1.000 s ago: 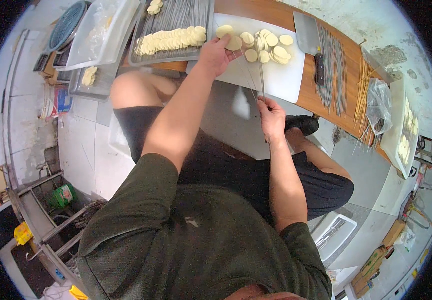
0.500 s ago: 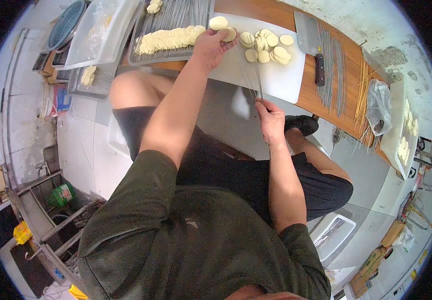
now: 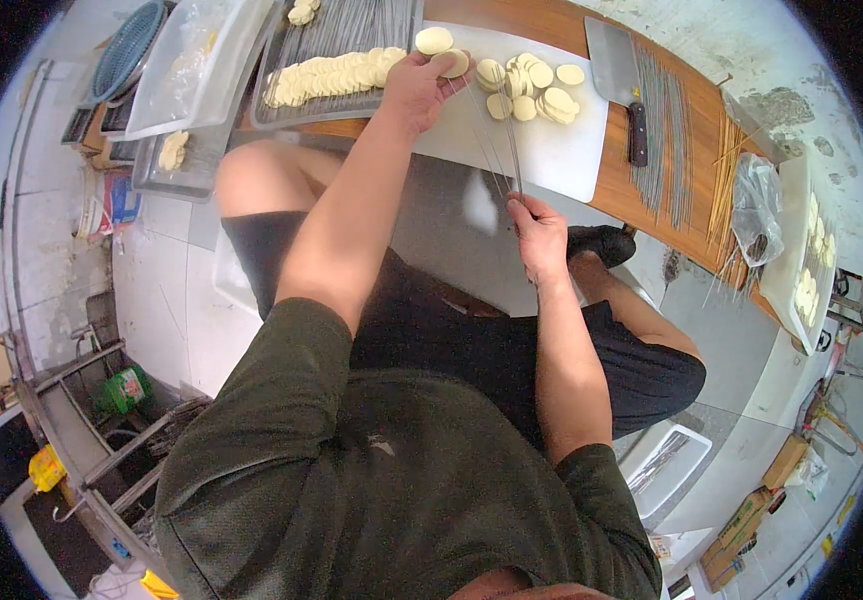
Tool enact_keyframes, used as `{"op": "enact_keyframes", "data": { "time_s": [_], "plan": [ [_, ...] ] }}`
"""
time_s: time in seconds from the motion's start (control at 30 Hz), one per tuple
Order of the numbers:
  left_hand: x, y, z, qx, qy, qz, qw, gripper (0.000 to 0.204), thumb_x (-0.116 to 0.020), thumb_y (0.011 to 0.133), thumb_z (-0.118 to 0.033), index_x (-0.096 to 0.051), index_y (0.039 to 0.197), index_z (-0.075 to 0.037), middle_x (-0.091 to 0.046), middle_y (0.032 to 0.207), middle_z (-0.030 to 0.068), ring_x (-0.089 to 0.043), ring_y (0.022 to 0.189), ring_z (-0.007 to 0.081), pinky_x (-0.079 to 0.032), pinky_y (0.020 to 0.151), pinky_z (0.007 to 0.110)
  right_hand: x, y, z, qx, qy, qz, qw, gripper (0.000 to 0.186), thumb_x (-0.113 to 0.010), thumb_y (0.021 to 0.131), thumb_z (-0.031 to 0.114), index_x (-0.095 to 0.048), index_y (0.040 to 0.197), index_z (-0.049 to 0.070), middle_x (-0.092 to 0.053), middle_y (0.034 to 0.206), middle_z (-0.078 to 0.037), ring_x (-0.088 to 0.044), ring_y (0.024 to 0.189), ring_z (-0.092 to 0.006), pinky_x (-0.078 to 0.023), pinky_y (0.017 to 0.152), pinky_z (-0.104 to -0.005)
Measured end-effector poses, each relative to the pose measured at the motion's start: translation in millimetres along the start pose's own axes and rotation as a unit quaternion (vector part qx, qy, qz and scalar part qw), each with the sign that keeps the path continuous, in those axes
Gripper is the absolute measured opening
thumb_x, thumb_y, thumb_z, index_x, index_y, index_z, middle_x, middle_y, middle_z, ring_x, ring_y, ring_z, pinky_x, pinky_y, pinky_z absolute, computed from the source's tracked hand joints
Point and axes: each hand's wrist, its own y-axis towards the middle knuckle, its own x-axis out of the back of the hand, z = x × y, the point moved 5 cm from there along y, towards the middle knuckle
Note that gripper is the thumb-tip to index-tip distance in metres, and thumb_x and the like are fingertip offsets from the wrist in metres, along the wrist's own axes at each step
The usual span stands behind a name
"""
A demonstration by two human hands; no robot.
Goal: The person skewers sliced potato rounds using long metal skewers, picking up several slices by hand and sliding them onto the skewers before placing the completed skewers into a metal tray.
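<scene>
Grey tiled floor fills the left of the frame, with a metal rack low at the left edge. Along the top runs a wooden worktop [image 3: 612, 180]. At upper left a metal tray [image 3: 282, 110] holds a row of pale round slices already threaded on thin skewers, laid flat so they stay in order. Just right of it, the left hand [image 3: 417, 90] pinches a single pale slice [image 3: 452, 62] between thumb and fingertips, lifted off the white cutting board [image 3: 562, 160] beside the loose slice pile [image 3: 532, 88]. Lower, at frame centre, the right hand [image 3: 540, 235] is closed around the base of a few thin metal skewers [image 3: 497, 140], points aimed up toward the slice. A cleaver [image 3: 617, 75] lies further right, beside spare skewers [image 3: 664, 140].
</scene>
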Motion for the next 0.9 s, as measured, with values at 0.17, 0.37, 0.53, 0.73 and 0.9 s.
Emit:
{"op": "enact_keyframes", "data": {
  "time_s": [0.17, 0.37, 0.53, 0.73, 0.9],
  "plan": [
    [1, 3, 3, -0.002, -0.008, 0.01, 1.0, 0.026, -0.052, 0.093, -0.007, -0.049, 0.116, 0.005, -0.061, 0.11, 0.0139, -0.062, 0.102, 0.0274, -0.055, 0.087, 0.037, 1, 0, 2, 0.001, -0.024, -0.004, 1.0, 0.023, -0.063, 0.086, 0.011, -0.066, 0.103, -0.005, -0.066, 0.085, -0.003, -0.056, 0.077, -0.0075, -0.045, 0.071, -0.021],
    [-3, 1, 0, -0.002, -0.021, 0.008, 1.0, 0.022, -0.053, 0.09, -0.001, -0.051, 0.111, 0.005, -0.06, 0.106, 0.0132, -0.063, 0.096, 0.0254, -0.056, 0.085, 0.034, 0, -1, 3, -0.011, -0.009, -0.003, 1.0, 0.023, -0.064, 0.086, 0.012, -0.067, 0.102, -0.005, -0.064, 0.081, -0.001, -0.053, 0.073, -0.006, -0.043, 0.066, -0.0203],
    [-4, 1, 2, -0.004, -0.005, 0.015, 1.0, 0.023, -0.056, 0.088, -0.001, -0.053, 0.11, 0.003, -0.063, 0.105, 0.0115, -0.063, 0.096, 0.0226, -0.055, 0.085, 0.034, 1, 0, 0, -0.027, 0.0, 0.0, 1.0, 0.023, -0.064, 0.085, 0.012, -0.067, 0.101, -0.004, -0.061, 0.077, 0.002, -0.05, 0.068, -0.005, -0.041, 0.061, -0.0202],
    [-8, -2, 3, -0.007, 0.004, 0.013, 1.0, 0.023, -0.058, 0.088, -0.003, -0.054, 0.109, 0.001, -0.063, 0.105, 0.0111, -0.064, 0.095, 0.0221, -0.055, 0.084, 0.034, -1, 0, 2, -0.012, 0.008, -0.005, 1.0, 0.022, -0.064, 0.085, 0.012, -0.068, 0.1, -0.004, -0.061, 0.077, 0.002, -0.048, 0.065, -0.0039, -0.039, 0.058, -0.0195],
    [-9, -4, 8, -0.008, -0.003, 0.013, 1.0, 0.022, -0.059, 0.087, -0.004, -0.055, 0.108, -0.001, -0.064, 0.104, 0.0096, -0.064, 0.094, 0.0209, -0.055, 0.083, 0.033, -2, -1, 5, -0.011, 0.026, -0.006, 1.0, 0.02, -0.063, 0.086, 0.011, -0.068, 0.1, -0.003, -0.058, 0.072, 0.003, -0.045, 0.062, -0.0039, -0.037, 0.055, -0.0192]
  ]
}}
